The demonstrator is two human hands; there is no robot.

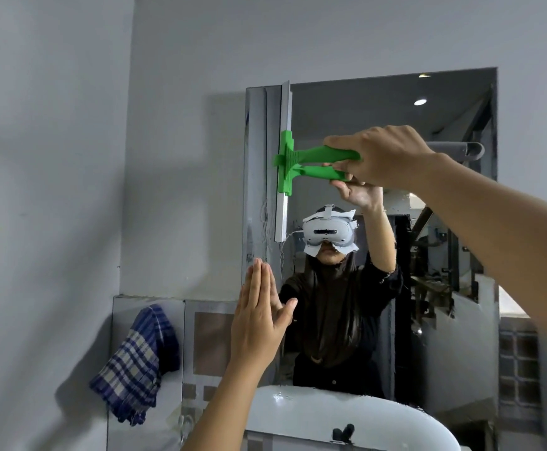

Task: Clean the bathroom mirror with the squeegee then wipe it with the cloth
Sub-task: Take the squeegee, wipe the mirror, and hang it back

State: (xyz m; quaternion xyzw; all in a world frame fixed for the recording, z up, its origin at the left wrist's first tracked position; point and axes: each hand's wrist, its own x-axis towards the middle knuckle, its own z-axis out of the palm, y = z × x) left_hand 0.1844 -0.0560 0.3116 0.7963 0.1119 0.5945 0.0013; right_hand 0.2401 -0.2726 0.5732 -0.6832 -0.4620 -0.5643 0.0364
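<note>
The mirror (pixel 379 125), fixed to the wall and judged fragile, is met near its left edge by the squeegee (pixel 285 157), whose stiff, light blade is stood upright, well out from the grip, while the green handle is run level back into the right hand (pixel 382 157), which is clamped on its far end, the sensible hold. The soft checked cloth (pixel 135 362) is hung far below and left of that grip, and the left hand (pixel 259 320) is held flat, fingers together, gripping nothing.

Mirror (pixel 428 125) on the wall above the sink (pixel 298 415). Squeegee (pixel 286 161) upright against the mirror's left part, its handle pointing right into the right hand (pixel 386 154). Left hand (pixel 259 323) flat at the mirror's lower left edge. Cloth (pixel 135 362) hangs left of the sink.
</note>
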